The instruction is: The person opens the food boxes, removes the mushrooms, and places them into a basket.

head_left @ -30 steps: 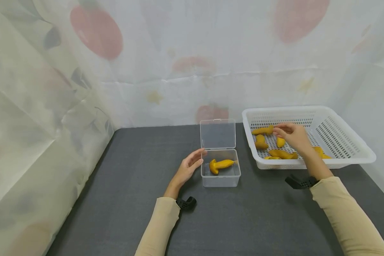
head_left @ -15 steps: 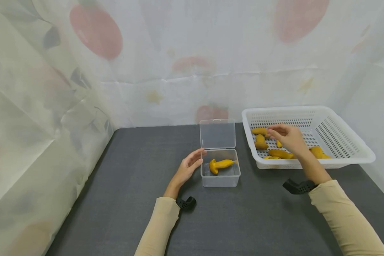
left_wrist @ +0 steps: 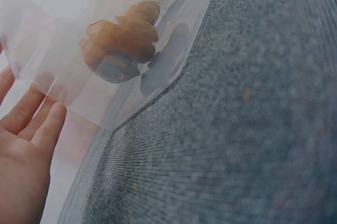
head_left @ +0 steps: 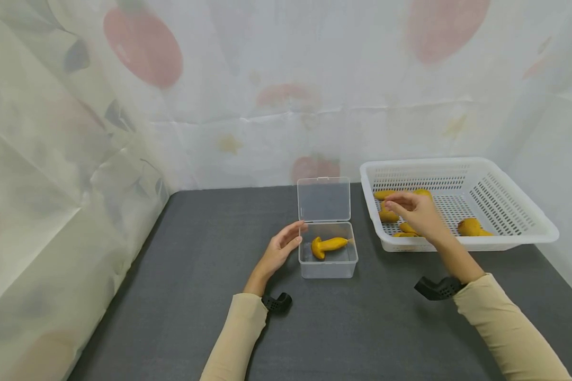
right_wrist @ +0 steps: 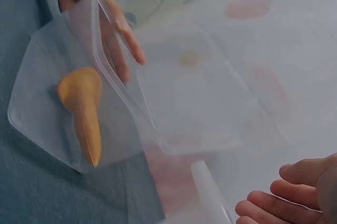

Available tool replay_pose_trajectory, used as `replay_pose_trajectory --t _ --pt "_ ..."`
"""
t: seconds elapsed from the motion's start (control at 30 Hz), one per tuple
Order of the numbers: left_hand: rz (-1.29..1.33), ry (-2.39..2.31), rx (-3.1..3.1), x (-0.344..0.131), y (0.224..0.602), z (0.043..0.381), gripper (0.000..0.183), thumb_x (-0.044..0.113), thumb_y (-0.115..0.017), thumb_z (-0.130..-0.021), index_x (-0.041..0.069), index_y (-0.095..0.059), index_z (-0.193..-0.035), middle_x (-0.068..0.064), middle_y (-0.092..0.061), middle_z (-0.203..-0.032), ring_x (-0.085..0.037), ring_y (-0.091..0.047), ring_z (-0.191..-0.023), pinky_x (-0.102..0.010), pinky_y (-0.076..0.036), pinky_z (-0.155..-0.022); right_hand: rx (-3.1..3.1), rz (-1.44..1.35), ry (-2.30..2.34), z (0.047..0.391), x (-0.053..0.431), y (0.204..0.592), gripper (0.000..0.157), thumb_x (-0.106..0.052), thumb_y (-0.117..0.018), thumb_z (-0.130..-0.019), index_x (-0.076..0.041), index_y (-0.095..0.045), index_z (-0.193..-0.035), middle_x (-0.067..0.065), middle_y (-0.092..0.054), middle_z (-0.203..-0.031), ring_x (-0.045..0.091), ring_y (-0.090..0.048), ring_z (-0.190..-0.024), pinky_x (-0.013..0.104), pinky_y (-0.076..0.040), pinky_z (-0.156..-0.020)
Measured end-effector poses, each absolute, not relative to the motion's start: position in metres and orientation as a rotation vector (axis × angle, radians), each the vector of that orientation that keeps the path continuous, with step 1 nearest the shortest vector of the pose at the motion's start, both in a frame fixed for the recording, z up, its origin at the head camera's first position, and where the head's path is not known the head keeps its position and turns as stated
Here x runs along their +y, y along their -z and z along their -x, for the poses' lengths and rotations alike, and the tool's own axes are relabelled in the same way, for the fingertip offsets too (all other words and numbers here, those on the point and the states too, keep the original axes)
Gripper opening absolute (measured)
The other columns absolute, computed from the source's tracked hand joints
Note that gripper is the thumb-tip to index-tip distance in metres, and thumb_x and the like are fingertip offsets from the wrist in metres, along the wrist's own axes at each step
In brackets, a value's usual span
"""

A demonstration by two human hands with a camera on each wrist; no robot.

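A clear plastic box [head_left: 329, 270] with its lid [head_left: 324, 199] raised holds one yellow mushroom [head_left: 330, 245] lying on its side. My left hand [head_left: 278, 250] touches the box's left side with extended fingers; the left wrist view has its fingers [left_wrist: 48, 132] against the clear wall. Above the left part of a white basket [head_left: 529, 211] hovers my right hand [head_left: 417, 214], fingers slightly bent. In the right wrist view that hand [right_wrist: 295, 192] shows nothing between thumb and fingers. Yellow mushrooms [head_left: 388, 217] lie beneath it, partly hidden by the hand.
One mushroom [head_left: 474, 227] lies near the basket's front wall, apart from the left group. The dark grey table [head_left: 219, 227] meets a fruit-patterned curtain [head_left: 248, 148] at the back and left. Both wrists carry black camera mounts [head_left: 277, 302].
My right hand has moved left and slightly toward me over the basket, uncovering a mushroom behind it and the one on its right. The left hand and the box have stayed put.
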State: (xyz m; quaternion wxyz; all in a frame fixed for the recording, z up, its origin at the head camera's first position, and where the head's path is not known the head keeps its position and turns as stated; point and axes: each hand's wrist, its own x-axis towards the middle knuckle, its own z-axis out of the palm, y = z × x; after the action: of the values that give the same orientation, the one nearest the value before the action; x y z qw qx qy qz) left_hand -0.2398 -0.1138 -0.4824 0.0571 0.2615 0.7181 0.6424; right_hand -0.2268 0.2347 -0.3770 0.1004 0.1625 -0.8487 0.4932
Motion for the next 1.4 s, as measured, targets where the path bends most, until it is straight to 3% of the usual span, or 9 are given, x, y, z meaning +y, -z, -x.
replay_pose_trajectory --t 0.2,0.37,0.47,0.77,1.1,1.27,1.4 --pt "-0.791 -1.957 2.169 -0.114 0.483 0.241 0.046 0.011 -0.048 -0.101 0.005 -0.04 -0.145 -0.023 -0.046 -0.146 -0.038 -0.042 -0.139 -0.017 -0.042 -0.106 -2.511 -0.478 -1.525 0.223 0.223 0.378 0.026 -0.013 -0.063 -0.093 0.008 -0.067 -0.11 -0.019 -0.07 -0.091 -0.016 -0.063 -0.082 0.006 -0.051 -0.074" --pt "-0.825 -1.958 2.172 -0.113 0.484 0.242 0.046 0.009 -0.047 -0.101 0.002 -0.039 -0.146 -0.025 -0.045 -0.146 -0.039 -0.042 -0.138 -0.015 -0.042 -0.105 -2.469 -0.544 -1.554 0.22 0.215 0.38 0.024 -0.006 -0.062 -0.093 0.01 -0.066 -0.109 0.019 -0.074 -0.097 -0.012 -0.067 -0.082 0.01 -0.054 -0.072" --pt "-0.821 -1.956 2.171 -0.113 0.484 0.242 0.046 0.009 -0.047 -0.101 0.003 -0.039 -0.146 -0.025 -0.045 -0.146 -0.039 -0.042 -0.138 -0.016 -0.042 -0.105 -2.463 -0.589 -1.528 0.218 0.21 0.381 0.022 -0.005 -0.061 -0.093 0.01 -0.066 -0.109 0.031 -0.07 -0.102 -0.014 -0.065 -0.082 0.008 -0.053 -0.073" --pt "-0.793 -1.948 2.181 -0.113 0.485 0.241 0.045 0.01 -0.048 -0.101 0.004 -0.04 -0.145 -0.024 -0.047 -0.145 -0.038 -0.043 -0.138 -0.014 -0.042 -0.104 -2.47 -0.685 -1.552 0.212 0.197 0.386 0.022 -0.005 -0.059 -0.094 0.008 -0.065 -0.111 0.031 -0.069 -0.104 -0.014 -0.064 -0.087 0.005 -0.05 -0.079" --pt "-0.821 -1.957 2.184 -0.114 0.485 0.241 0.046 0.014 -0.049 -0.101 0.003 -0.04 -0.145 -0.025 -0.047 -0.145 -0.04 -0.043 -0.137 -0.012 -0.042 -0.102 -2.568 -0.654 -1.486 0.208 0.183 0.388 0.021 -0.01 -0.06 -0.095 0.003 -0.068 -0.11 0.023 -0.072 -0.105 -0.016 -0.062 -0.086 0.013 -0.054 -0.075" --pt "-0.823 -1.969 2.17 -0.114 0.485 0.241 0.048 0.018 -0.05 -0.101 0.003 -0.04 -0.145 -0.025 -0.047 -0.145 -0.041 -0.042 -0.137 -0.01 -0.041 -0.101 -2.57 -0.696 -1.502 0.208 0.175 0.392 0.021 -0.008 -0.061 -0.094 0.005 -0.068 -0.109 0.024 -0.072 -0.104 -0.006 -0.067 -0.087 0.011 -0.053 -0.076" --pt "-0.825 -1.972 2.169 -0.114 0.485 0.241 0.048 0.018 -0.05 -0.101 0.004 -0.04 -0.145 -0.025 -0.046 -0.145 -0.041 -0.042 -0.137 -0.01 -0.042 -0.101 -2.568 -0.733 -1.492 0.208 0.17 0.395 0.019 -0.007 -0.06 -0.094 0.004 -0.068 -0.108 0.024 -0.071 -0.103 -0.011 -0.064 -0.085 0.013 -0.054 -0.076"
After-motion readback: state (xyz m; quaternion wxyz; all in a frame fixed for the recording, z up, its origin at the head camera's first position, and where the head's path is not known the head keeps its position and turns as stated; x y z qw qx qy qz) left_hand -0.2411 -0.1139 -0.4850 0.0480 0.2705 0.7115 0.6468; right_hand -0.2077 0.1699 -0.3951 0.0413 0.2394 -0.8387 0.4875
